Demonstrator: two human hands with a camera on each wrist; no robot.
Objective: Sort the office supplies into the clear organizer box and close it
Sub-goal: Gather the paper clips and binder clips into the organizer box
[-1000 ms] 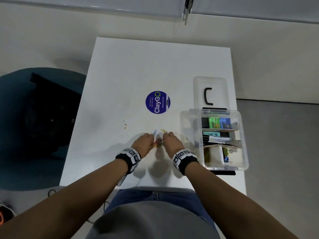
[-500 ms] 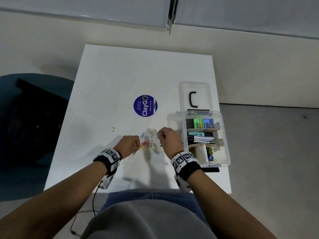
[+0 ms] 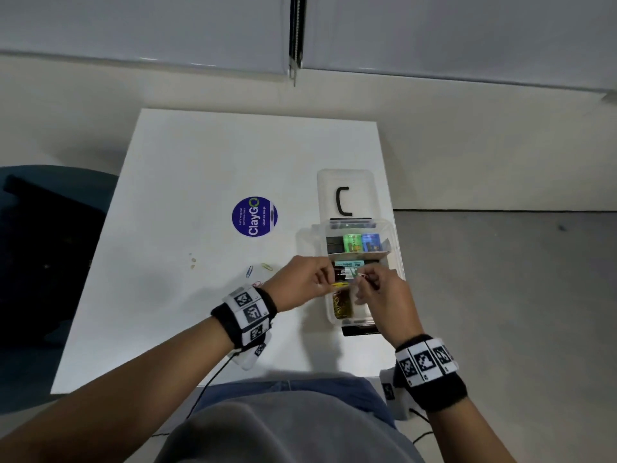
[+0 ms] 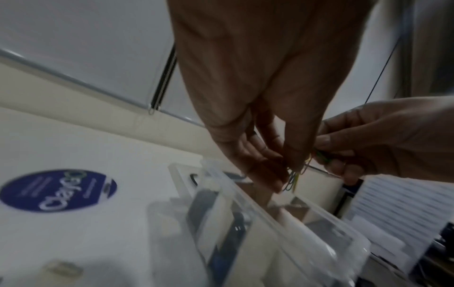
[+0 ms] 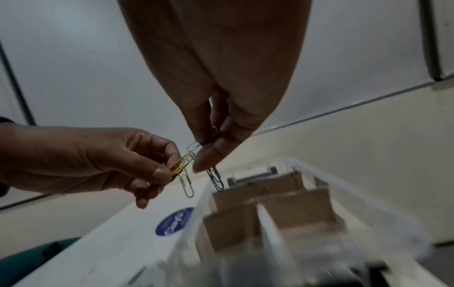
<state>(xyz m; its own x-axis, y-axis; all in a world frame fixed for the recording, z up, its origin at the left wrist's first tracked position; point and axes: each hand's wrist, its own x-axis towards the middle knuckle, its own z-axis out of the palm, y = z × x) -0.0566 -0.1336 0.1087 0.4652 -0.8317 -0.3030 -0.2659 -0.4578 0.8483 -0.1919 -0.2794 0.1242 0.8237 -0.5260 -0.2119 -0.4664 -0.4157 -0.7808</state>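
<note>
The clear organizer box (image 3: pixel 398 252) stands open at the table's right edge, with cardboard dividers, markers and coloured items inside. My left hand (image 3: pixel 329 282) hovers over its near-left part and pinches yellow paper clips (image 3: pixel 339 285). My right hand (image 3: pixel 364 279) is just beside it over the box and pinches more clips. In the right wrist view my right hand (image 5: pixel 203 153) pinches a blue clip (image 5: pixel 217 178) that dangles over the box rim (image 5: pixel 343 186), while the yellow clips (image 5: pixel 181 167) hang from the left hand. Three loose clips (image 3: pixel 249 271) lie on the table left of the box.
The box lid (image 3: pixel 347 192) with a black handle lies flat just behind the box. A round purple sticker (image 3: pixel 254 216) is on the white table (image 3: pixel 200 162). A dark teal chair (image 3: pixel 50 245) stands to the left. The floor drops off right of the box.
Both hands have lifted off the pile of clips on the table and moved right, over the box, each carrying clips. Few clips are left on the table.
</note>
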